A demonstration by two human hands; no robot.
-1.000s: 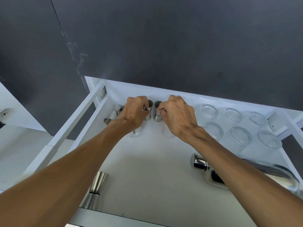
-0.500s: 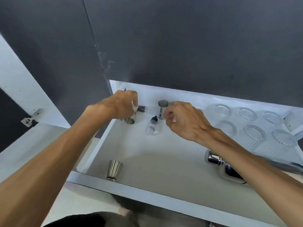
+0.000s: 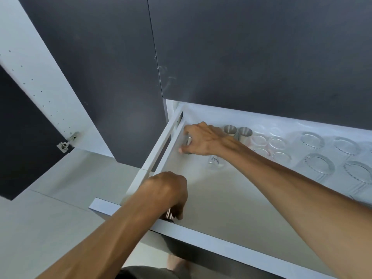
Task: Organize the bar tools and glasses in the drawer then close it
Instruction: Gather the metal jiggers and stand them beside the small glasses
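The white drawer (image 3: 221,236) is pulled open. My left hand (image 3: 167,190) is at its front left corner, fingers closed around a steel jigger (image 3: 170,216) that is mostly hidden under the hand. My right hand (image 3: 203,140) reaches into the back left corner, its fingers curled around a small metal cup (image 3: 188,141). Two upright steel cups (image 3: 237,131) stand just right of that hand. Small clear glasses (image 3: 276,142) sit beside them, and a small clear bottle (image 3: 214,161) lies under my right wrist. Large ribbed glasses (image 3: 319,166) fill the right side.
Dark cabinet fronts (image 3: 241,57) rise straight above the drawer's back edge. An open cabinet door with a metal hinge (image 3: 64,146) hangs at the left. The drawer's left rail (image 3: 161,146) runs close to both hands. The drawer floor between my arms is bare.
My left hand left the back left corner and came down onto the jigger at the front. My right hand moved left from the steel cups to the corner cup. The view swung left.
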